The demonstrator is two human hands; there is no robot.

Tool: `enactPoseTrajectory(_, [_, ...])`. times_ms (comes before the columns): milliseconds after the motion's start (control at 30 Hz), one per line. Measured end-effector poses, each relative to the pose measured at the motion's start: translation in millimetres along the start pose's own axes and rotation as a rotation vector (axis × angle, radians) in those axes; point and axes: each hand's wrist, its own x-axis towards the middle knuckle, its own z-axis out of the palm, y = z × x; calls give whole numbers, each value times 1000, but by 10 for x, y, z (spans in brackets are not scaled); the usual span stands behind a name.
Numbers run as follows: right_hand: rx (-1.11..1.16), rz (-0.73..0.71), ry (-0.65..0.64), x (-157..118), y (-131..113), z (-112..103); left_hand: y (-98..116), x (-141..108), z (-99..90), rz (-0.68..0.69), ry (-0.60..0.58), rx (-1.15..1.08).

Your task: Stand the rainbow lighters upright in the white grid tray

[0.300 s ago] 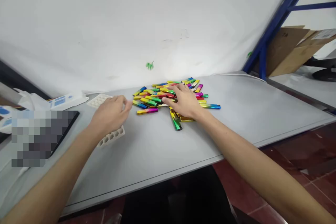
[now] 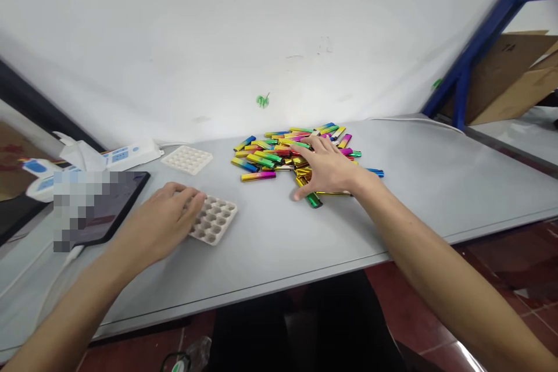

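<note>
A pile of shiny, multicoloured lighter-like pieces (image 2: 265, 158) lies on the grey table near the wall. My right hand (image 2: 325, 165) is spread over the right part of that pile, thumb apart, with no piece visibly gripped. At the left, my left hand (image 2: 172, 218) rests over the left side of a pale tray with round cavities (image 2: 218, 220). Its fingers are together and their tips are partly hidden, so any grip on the tray is unclear. Behind it lies a second pale tray (image 2: 187, 160), flat on the table.
A dark tablet (image 2: 126, 203) with a white cable lies at the left, beside a white power strip (image 2: 131, 154). Blue metal framing (image 2: 462, 93) and cardboard boxes (image 2: 501, 78) stand at the right. The table's front edge (image 2: 261, 296) runs below my hands.
My left hand has moved down from above the trays to the nearer one. My right thumb has swung down, opening the hand wider. The view has shifted slightly left.
</note>
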Motion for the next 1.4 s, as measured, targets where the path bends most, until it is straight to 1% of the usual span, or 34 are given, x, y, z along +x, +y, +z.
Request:
enactPoseTrajectory(33, [1, 3, -1, 6, 32, -5, 64, -52, -13, 15, -73, 10])
enactPoseTrajectory(100, [10, -6, -2, 18, 82, -10, 273, -115, -42, -95, -102, 37])
enactPoseTrajectory(200, [40, -14, 15, 37, 108, -12, 688, -117, -48, -133, -145, 45])
enactPoseTrajectory(233, [55, -16, 35, 46, 108, -11, 815, -94, -34, -101, -136, 44])
enactPoseTrajectory(300, [87, -25, 103, 68, 102, -2, 1005, -12, 12, 9, -112, 24])
enactPoseTrajectory(367, [113, -26, 182, 94, 97, 15, 1093, 114, 64, 106, -65, 24])
enactPoseTrajectory(467, [124, -21, 290, 127, 91, 47, 1072, 357, 116, 198, -13, -20])
enactPoseTrajectory(567, [128, -43, 376, 145, 74, 80, 964, 595, 152, 256, 23, -79])
enactPoseTrajectory(667, [140, -77, 436, 158, 40, 118, 808, 767, 221, 244, 166, -136])
enactPoseTrajectory(733, [150, -105, 471, 165, 8, 143, 675, 831, 281, 234, 257, -177])
enactPoseTrajectory(767, [156, -117, 484, 166, -11, 153, 604, 847, 309, 238, 278, -183])
enactPoseTrajectory(833, [170, -139, 491, 166, -50, 165, 470, 853, 352, 280, 262, -144])
enactPoseTrajectory(933, [189, -165, 484, 161, -102, 174, 348, 819, 372, 283, 178, -52])
enactPoseTrajectory(1033, [170, -200, 491, 160, -140, 194, 357, 775, 358, 256, 122, -32])
enactPoseTrajectory(1167, [139, -281, 475, 156, -194, 235, 471, 739, 339, 252, 115, -70])
enactPoseTrajectory(1300, [217, -381, 425, 142, -264, 246, 557, 727, 337, 225, 185, -276])
enactPoseTrajectory(1333, [269, -384, 426, 136, -282, 241, 572, 725, 337, 208, 211, -335])
enactPoseTrajectory(1400, [438, -338, 432, 127, -318, 223, 600, 717, 331, 168, 255, -425])
